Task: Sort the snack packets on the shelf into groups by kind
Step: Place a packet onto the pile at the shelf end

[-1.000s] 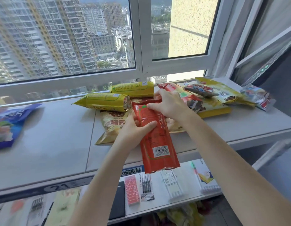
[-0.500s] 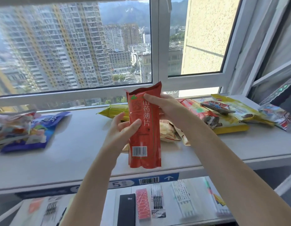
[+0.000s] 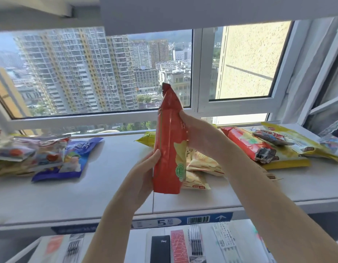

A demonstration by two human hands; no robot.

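Observation:
A tall red snack packet (image 3: 169,141) stands upright in the air above the white shelf (image 3: 107,186), turned almost edge-on. My left hand (image 3: 143,173) grips its lower left side. My right hand (image 3: 198,133) holds its upper right edge. Behind it lie beige chip bags (image 3: 200,166) and a yellow packet (image 3: 148,139). To the right is a heap with a red packet (image 3: 247,145) on yellow bags (image 3: 293,143). At the left sits a pile of a blue packet (image 3: 75,160) and silver ones (image 3: 29,149).
A window frame (image 3: 100,118) runs behind the shelf, with a curtain at the far right. The shelf's front edge carries a blue label strip (image 3: 183,221). A lower shelf holds stationery: a black diary (image 3: 160,247) and pen packs (image 3: 196,240).
Both hands lifted the red packet off the pile and raised it upright, then turned it from its printed face toward its edge. The view tilted up and shows the left pile.

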